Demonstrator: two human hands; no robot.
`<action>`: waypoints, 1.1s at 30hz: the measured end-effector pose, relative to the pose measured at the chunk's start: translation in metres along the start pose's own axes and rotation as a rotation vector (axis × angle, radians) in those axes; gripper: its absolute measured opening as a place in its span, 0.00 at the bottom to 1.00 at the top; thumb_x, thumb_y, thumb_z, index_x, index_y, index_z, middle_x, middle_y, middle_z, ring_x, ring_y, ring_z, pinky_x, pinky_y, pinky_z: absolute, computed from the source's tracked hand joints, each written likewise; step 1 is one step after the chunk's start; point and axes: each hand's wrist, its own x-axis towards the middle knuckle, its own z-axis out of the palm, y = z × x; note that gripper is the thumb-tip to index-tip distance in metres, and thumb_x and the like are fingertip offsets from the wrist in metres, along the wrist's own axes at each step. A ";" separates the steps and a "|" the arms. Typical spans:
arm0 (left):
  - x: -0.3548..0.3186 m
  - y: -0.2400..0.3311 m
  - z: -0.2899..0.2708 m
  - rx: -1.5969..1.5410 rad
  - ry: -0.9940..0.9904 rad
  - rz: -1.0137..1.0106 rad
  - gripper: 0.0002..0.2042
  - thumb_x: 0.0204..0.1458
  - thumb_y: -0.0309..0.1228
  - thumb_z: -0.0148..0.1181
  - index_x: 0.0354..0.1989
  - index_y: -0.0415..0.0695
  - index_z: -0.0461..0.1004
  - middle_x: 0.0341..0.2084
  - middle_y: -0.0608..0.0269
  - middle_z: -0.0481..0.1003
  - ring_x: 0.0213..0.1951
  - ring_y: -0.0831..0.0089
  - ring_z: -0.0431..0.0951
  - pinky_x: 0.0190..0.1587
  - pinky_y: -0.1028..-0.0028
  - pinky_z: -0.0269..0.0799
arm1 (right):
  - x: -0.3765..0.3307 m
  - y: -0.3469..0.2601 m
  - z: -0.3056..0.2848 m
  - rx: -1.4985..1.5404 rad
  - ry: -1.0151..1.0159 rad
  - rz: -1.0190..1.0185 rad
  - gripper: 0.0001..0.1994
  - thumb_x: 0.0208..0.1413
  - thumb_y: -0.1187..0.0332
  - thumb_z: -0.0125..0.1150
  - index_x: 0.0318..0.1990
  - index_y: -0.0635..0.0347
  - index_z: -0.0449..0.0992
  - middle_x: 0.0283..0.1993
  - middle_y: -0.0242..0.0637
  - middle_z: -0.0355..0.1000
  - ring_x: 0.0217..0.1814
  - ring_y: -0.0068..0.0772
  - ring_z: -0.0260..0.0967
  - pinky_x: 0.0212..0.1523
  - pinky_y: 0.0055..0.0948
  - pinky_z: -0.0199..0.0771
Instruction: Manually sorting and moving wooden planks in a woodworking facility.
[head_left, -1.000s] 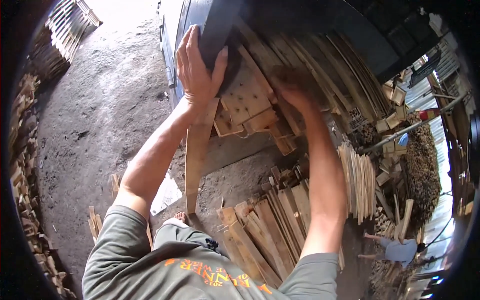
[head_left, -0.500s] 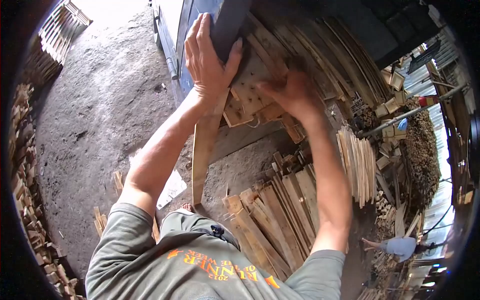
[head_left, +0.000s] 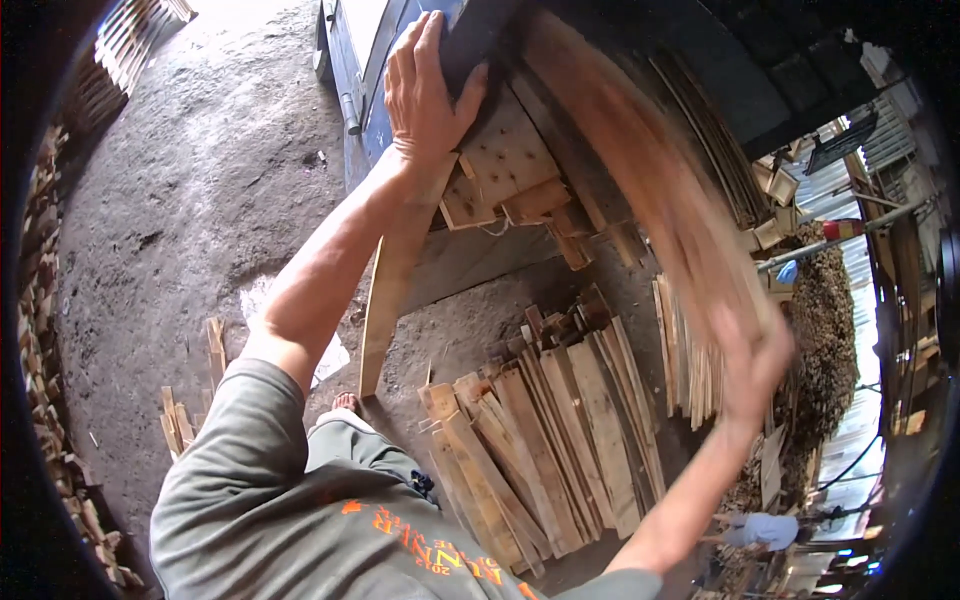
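Head view: blurred plank (head_left: pixel 640 170) in right hand (head_left: pixel 755 365)

Sawmill-like wood workshop: stacked planks (head_left: pixel 560 440), offcut piles (head_left: pixel 50 400), dirt floor (head_left: pixel 200 200).

Head-worn fisheye, close, steeply downward

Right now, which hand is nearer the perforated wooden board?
Left. The left hand rests on the dark block right beside the perforated board; the right hand is well below it, gripping a blurred plank.
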 end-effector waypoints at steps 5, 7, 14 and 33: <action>-0.035 0.071 -0.047 -0.254 0.040 -0.081 0.32 0.53 0.44 0.61 0.61 0.39 0.60 0.56 0.47 0.64 0.59 0.55 0.64 0.60 0.58 0.59 | -0.242 0.055 -0.133 -0.191 0.372 0.104 0.24 0.56 0.61 0.63 0.56 0.66 0.68 0.52 0.45 0.71 0.53 0.36 0.67 0.53 0.37 0.67; -0.089 0.132 -0.089 -0.739 -0.347 -0.453 0.32 0.54 0.51 0.55 0.61 0.41 0.60 0.57 0.50 0.64 0.60 0.58 0.63 0.61 0.59 0.57 | -0.331 0.074 -0.153 -0.296 0.410 0.229 0.23 0.57 0.61 0.62 0.56 0.65 0.68 0.50 0.45 0.72 0.51 0.34 0.69 0.51 0.36 0.69; -0.193 0.269 -0.106 -1.831 -0.647 -1.819 0.56 0.44 0.78 0.36 0.69 0.39 0.48 0.67 0.54 0.56 0.67 0.62 0.55 0.69 0.54 0.41 | -0.519 0.153 -0.117 -0.068 0.301 0.849 0.24 0.58 0.61 0.61 0.58 0.65 0.66 0.53 0.44 0.70 0.54 0.35 0.67 0.54 0.36 0.67; -0.240 0.396 -0.132 -0.975 -0.919 -1.708 0.35 0.52 0.57 0.59 0.61 0.42 0.65 0.53 0.55 0.71 0.51 0.65 0.73 0.53 0.62 0.70 | -0.686 0.263 -0.049 0.299 -0.145 1.225 0.28 0.60 0.58 0.57 0.63 0.64 0.59 0.62 0.43 0.62 0.60 0.37 0.63 0.61 0.37 0.61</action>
